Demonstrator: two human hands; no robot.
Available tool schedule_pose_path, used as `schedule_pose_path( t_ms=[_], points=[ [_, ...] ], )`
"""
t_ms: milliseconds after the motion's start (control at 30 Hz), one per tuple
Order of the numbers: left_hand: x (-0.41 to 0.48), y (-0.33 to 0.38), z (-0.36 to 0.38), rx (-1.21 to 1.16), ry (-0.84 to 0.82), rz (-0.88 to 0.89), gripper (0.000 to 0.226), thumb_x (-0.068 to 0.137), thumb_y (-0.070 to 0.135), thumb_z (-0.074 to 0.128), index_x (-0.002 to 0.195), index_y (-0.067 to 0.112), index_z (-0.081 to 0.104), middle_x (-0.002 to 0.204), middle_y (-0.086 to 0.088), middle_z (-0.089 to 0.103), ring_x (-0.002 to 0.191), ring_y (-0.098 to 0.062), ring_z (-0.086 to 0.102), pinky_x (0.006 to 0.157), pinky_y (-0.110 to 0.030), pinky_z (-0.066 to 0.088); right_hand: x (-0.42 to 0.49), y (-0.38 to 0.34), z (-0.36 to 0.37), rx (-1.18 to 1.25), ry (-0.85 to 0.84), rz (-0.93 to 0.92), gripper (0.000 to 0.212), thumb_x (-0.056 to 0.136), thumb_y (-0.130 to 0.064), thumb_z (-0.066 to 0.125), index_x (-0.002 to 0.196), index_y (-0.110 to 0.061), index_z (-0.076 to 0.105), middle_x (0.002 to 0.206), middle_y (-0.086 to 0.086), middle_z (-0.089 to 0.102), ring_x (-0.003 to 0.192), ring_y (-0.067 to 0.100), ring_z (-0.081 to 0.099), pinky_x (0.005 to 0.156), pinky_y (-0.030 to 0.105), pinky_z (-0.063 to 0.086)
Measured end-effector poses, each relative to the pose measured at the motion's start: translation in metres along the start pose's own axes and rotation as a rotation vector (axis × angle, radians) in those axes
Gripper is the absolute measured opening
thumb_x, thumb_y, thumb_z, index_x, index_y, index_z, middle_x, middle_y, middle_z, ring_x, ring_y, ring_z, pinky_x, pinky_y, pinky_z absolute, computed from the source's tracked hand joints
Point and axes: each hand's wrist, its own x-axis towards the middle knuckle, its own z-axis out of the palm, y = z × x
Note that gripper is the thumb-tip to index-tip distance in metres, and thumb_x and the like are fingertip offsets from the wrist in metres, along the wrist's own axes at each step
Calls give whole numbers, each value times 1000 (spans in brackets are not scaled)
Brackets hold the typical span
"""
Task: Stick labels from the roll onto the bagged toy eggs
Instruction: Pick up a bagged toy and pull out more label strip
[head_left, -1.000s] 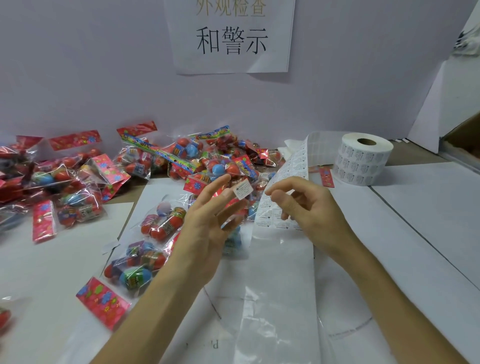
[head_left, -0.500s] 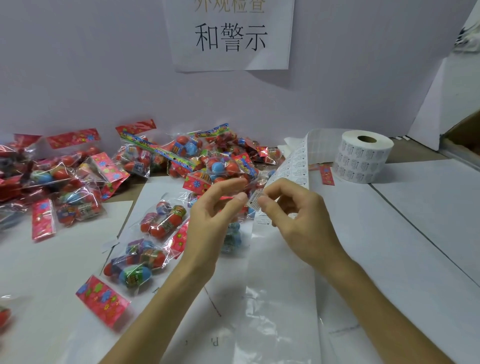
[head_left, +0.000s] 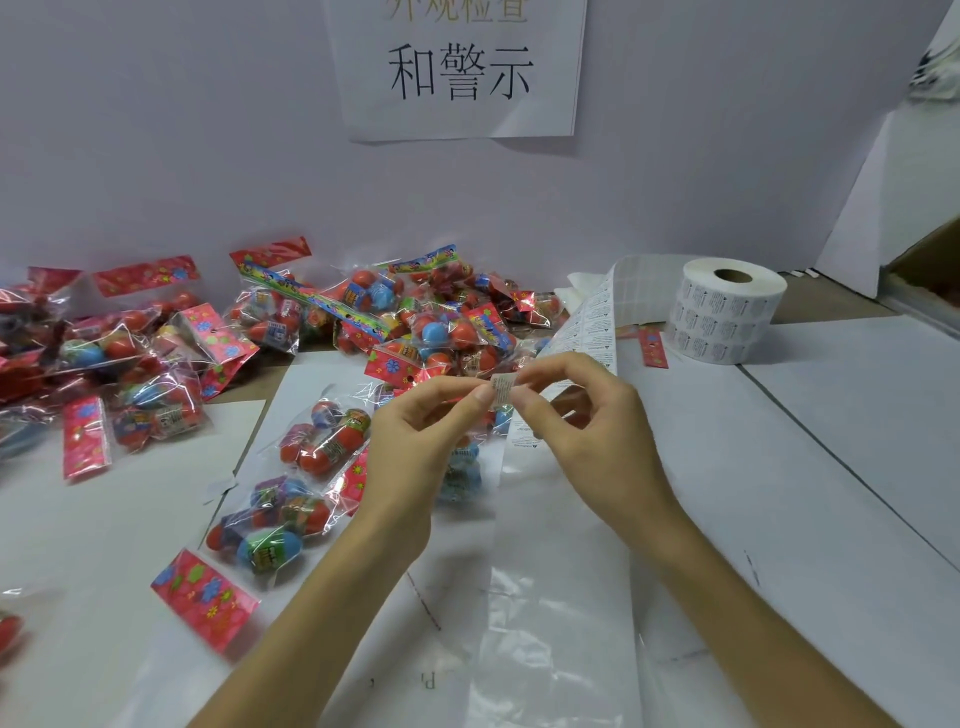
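Both hands, left hand (head_left: 415, 441) and right hand (head_left: 587, 426), pinch one peeled label (head_left: 502, 388); next, I think, press it flat on a bagged egg pack (head_left: 322, 434).

Brightly and evenly lit from overhead, with a cool, faintly violet cast on the far wall (head_left: 208, 156). Only soft, pale shadows, under the far sign (head_left: 460, 73) and along the forearms. Sparkling glare off the bagged toy eggs (head_left: 270, 525) at left and the glossy backing strip (head_left: 556, 623) near. Slightly smeared at the label (head_left: 502, 388) between left hand (head_left: 415, 452) and right hand (head_left: 592, 436); print on the roll (head_left: 727, 317) unreadable. Bowed and stretched toward the edges, most at far right.
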Motion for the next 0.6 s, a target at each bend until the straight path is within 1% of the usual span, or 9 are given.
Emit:
schedule_pose_path(
  t_ms=[33,100,233,300,367,433,467,533,600],
  points=[
    [0,0,0,7,-4,-5,7,71,39,76,74,37,82,86,5,79,83,-7,73,66,-10,52,0,-1,-1,14,-1,5,7,92,-21,74,97,-25,71,97,-9,70,74,13,66,67,27,54],
    [0,-1,-1,17,-18,-10,7,72,39,75,75,38,82,87,6,79,84,-7,72,67,-11,53,1,-2,-2,40,-14,17,5,93,-20,74,94,-24,72,96,-7,72,76,15,67,69,29,56],
    [0,-2,0,19,-41,-30,8,72,40,75,77,40,82,88,7,79,87,-8,73,68,-15,55,2,-2,-2,34,-29,26,6,93,-19,74,91,-24,73,90,-9,71,74,13,66,68,24,52],
    [0,-1,0,17,-30,-22,9,75,39,74,78,41,83,90,10,79,83,-3,72,67,-14,54,1,-4,-2,40,-12,-11,12,92,-17,75,86,-27,71,84,-11,69,68,8,63,65,20,49],
    [5,0,-5,49,13,10,14,86,33,72,94,39,82,97,11,80,88,-1,72,71,-17,57,0,-7,-2,62,15,-52,17,91,-15,75,83,-29,69,79,-12,67,64,7,60,63,19,47],
    [15,3,-18,98,122,7,21,100,24,63,111,34,77,101,8,80,94,-9,72,77,-24,59,1,-10,-4,113,32,-56,18,92,-15,75,83,-29,69,76,-13,67,62,10,60,61,23,49],
    [19,4,-26,137,182,5,23,103,20,59,114,30,77,102,5,79,92,-12,71,77,-26,58,1,-10,-6,136,32,-47,17,92,-16,74,83,-29,69,75,-14,67,61,11,59,60,25,51],
    [27,1,-41,375,274,38,23,104,18,56,112,23,77,104,1,77,87,-13,66,79,-32,55,3,-10,-9,175,32,-21,15,93,-13,72,86,-26,69,73,-14,66,60,11,58,59,24,51],
    [29,-5,-49,770,288,57,20,102,28,57,110,25,75,104,5,74,86,-13,63,75,-32,51,4,-9,-9,194,40,-5,15,95,-8,69,90,-22,69,77,-12,67,59,8,58,59,22,50]
  ],
)
